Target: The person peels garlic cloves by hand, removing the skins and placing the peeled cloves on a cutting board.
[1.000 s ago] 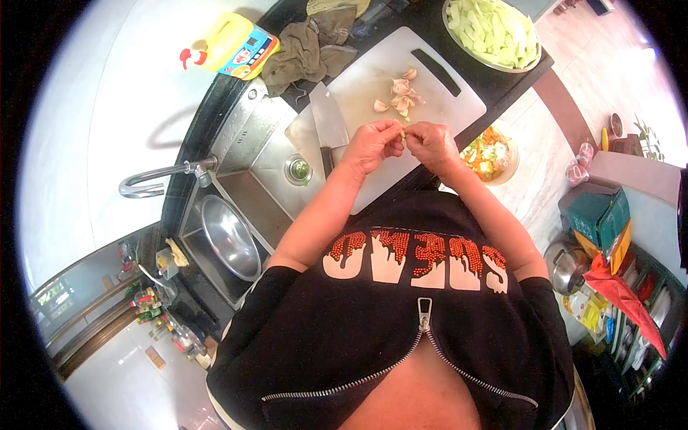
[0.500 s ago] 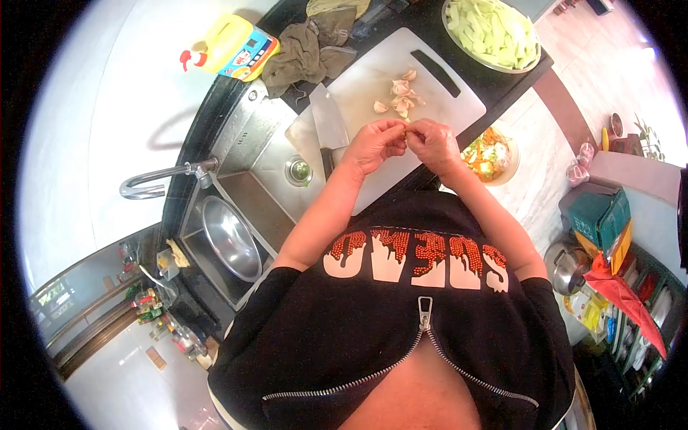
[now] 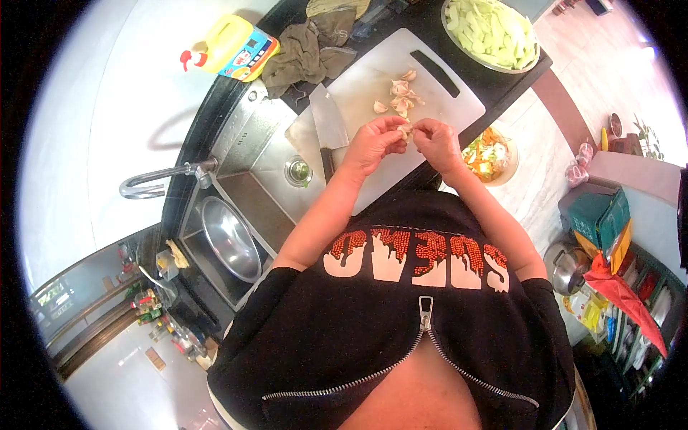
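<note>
Over the near part of the white cutting board [image 3: 358, 66], my left hand [image 3: 374, 147] pinches a small garlic clove [image 3: 405, 132] between thumb and fingertips. My right hand [image 3: 438, 146] is closed too, its thumb and forefinger pinching at the clove's right side, where a bit of skin seems to show. Just beyond the fingers lie several unpeeled garlic cloves [image 3: 400, 89] in a loose pile, with a single clove [image 3: 380, 107] apart to the left. A cleaver [image 3: 329, 123] rests on the board's left side, its dark handle pointing toward me.
Left of the board is a sink [image 3: 276, 188] with a faucet [image 3: 168, 174] and a steel bowl [image 3: 231, 239]. A yellow jug [image 3: 233, 47] and brown cloths [image 3: 301, 54] sit behind. A bowl of sliced green vegetable [image 3: 491, 32] stands far right, a scrap bin [image 3: 505, 161] below.
My hands have drawn slightly apart at the fingertips, and the clove between them now shows more. The right hand has turned a little. The pile and cleaver stay put.
</note>
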`<state>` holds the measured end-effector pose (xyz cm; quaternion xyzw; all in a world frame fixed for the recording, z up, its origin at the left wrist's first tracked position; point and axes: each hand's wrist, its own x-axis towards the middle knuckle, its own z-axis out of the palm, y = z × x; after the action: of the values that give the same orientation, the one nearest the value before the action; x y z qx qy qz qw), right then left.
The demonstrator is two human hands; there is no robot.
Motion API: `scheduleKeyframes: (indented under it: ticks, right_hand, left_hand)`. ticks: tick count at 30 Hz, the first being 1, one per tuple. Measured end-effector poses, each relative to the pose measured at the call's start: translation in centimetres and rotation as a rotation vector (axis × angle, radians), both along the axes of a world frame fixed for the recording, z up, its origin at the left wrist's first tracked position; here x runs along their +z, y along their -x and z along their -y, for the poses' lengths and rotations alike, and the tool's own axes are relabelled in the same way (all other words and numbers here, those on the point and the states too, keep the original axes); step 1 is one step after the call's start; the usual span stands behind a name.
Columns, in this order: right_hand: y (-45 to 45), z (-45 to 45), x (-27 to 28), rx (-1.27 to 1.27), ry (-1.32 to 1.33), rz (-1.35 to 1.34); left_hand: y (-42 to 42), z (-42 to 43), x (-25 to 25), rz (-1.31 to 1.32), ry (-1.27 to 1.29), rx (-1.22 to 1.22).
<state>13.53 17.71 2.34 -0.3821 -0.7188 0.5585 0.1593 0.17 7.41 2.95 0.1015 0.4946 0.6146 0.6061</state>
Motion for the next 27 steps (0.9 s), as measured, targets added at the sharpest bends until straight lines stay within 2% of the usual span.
scheduleKeyframes:
  ticks: [11,14,17,20,27]
  right_hand:
    - [-0.6,-0.8,-0.4,-0.084,-0.169,0.152]
    - [-0.8,-1.2,-1.7,-0.096,-0.15,0.145]
    - [-0.4,-0.7,-0.4,-0.068,0.059,0.046]
    - [0.0,-0.3,1.1,-0.008,0.157,0.0]
    - [0.0,-0.2,1.8,0.085,0.155,-0.038]
  left_hand:
    - [-0.5,0.1,-0.7,-0.271,-0.024,0.024]
    - [-0.4,0.2,-0.7,-0.265,-0.053,0.051]
    - [-0.3,0.2,-0.9,-0.223,-0.08,0.058]
    - [-0.5,-0.1,-0.7,-0.272,-0.065,0.01]
    - [-0.8,-0.1,-0.2,-0.319,-0.047,0.027]
